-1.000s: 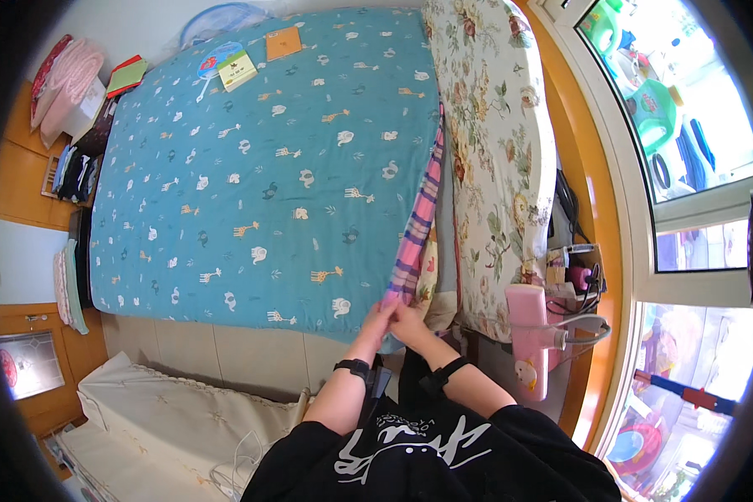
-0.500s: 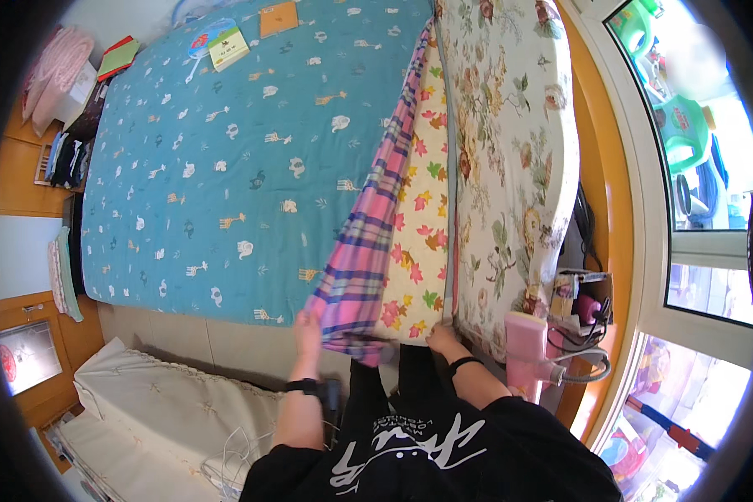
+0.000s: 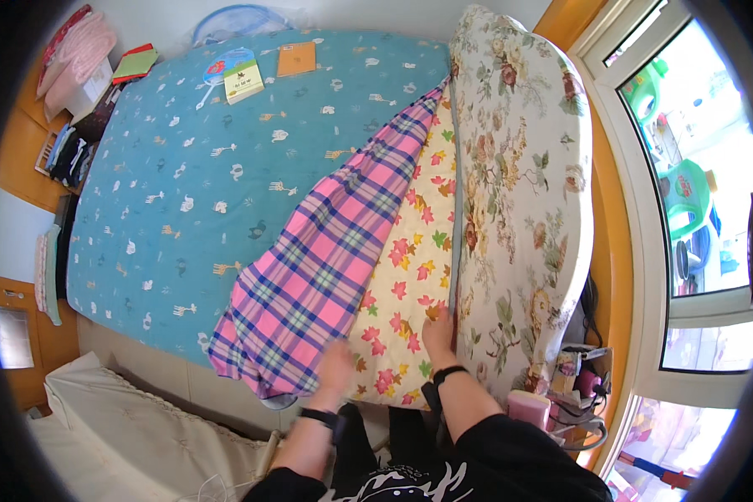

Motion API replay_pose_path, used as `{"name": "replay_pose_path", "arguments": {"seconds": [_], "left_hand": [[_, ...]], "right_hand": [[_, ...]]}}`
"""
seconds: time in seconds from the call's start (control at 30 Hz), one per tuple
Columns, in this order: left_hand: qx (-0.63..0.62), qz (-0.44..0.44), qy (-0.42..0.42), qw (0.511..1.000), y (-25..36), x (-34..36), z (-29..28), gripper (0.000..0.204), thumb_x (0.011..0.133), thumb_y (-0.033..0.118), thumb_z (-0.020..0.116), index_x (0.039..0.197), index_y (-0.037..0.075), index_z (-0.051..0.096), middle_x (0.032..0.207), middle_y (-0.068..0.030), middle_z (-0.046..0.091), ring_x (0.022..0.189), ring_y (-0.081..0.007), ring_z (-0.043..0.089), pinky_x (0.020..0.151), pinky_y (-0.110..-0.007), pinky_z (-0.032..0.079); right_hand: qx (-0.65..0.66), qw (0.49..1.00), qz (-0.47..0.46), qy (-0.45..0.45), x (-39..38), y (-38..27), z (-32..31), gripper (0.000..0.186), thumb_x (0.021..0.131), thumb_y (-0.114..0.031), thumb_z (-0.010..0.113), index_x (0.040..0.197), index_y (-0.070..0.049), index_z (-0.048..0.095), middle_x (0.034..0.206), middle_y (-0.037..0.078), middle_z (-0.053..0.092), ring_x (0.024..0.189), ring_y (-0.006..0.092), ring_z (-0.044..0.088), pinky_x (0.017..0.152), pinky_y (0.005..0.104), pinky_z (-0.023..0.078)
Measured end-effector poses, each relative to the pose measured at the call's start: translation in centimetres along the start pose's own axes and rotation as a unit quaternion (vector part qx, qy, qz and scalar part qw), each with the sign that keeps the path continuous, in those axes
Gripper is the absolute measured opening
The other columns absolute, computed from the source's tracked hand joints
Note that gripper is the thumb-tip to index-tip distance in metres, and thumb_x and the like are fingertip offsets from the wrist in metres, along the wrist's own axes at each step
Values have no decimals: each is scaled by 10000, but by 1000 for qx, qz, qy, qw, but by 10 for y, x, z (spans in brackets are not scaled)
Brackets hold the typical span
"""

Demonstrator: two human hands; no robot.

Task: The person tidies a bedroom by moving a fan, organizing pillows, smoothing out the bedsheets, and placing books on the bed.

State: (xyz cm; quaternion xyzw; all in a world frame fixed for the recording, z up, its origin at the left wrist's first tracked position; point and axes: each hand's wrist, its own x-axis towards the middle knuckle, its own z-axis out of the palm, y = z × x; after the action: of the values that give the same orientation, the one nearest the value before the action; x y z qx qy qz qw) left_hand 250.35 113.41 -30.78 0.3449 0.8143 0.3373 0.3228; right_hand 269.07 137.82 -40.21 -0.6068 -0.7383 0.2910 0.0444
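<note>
Cloth in pink plaid is overlying teal bedding, apparently folded back, so baring leaf-print cloth; left hand is blurring beside its edge, right hand curling against it; either grip's closure, cannot tell.

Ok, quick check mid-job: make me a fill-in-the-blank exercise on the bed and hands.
The hand nearer the pink plaid fabric is the ____ one.
The cream sheet is printed with colorful ____.
In the picture, floral bedding lies to the cream sheet's ____.
The teal sheet shows elephants and long-necked ____.

Missing words: left; leaves; right; giraffes.
</note>
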Motion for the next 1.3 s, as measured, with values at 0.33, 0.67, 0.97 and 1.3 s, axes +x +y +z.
{"name": "replay_pose_path", "arguments": {"seconds": [0.33, 0.67, 0.97, 1.3], "left_hand": [[223, -117, -75, 965, 9, -21, 231, 1001, 891, 594, 867, 1709, 155, 492, 1640, -334, 438, 1465, -549, 442, 1122, -721, 441], [-180, -147, -82, 969, -67, 36, 226, 623, 917, 45, 732, 1531, 150, 692, 1397, -204, 748, 1228, -426, 728, 1018, -467, 600], [-405, -111, -235, 877, -6, 14, 135, 757, 906, -60, 620, 1624, 183, 632, 1132, -190, 756, 967, -309, 770, 802, -447, 629], [-242, -131, -186, 943, -25, 11, 158, 755, 950, -7, 649, 1692, 101, 561, 1205, -201, 695, 996, -362, 666, 840, -501, 580]], "right_hand": [[-80, 996, -43, 20, 272, -88, 65, 923, 995, -381, 848, 1662, 68, 395, 1623, 316, 541, 1467, 504, 555, 1217, 565, 490], [-77, 956, -233, 161, 455, -110, 20, 733, 1037, -301, 777, 1683, -135, 472, 1332, 251, 780, 1203, 486, 749, 1011, 570, 594], [-515, 798, -313, 0, 423, -215, -80, 403, 1102, -188, 584, 1498, -147, 639, 1054, 197, 827, 966, 421, 807, 824, 583, 620], [-570, 808, -145, -9, 444, -123, 44, 767, 1108, -170, 606, 1804, -72, 297, 1088, 161, 829, 1004, 314, 818, 777, 515, 644]]}}
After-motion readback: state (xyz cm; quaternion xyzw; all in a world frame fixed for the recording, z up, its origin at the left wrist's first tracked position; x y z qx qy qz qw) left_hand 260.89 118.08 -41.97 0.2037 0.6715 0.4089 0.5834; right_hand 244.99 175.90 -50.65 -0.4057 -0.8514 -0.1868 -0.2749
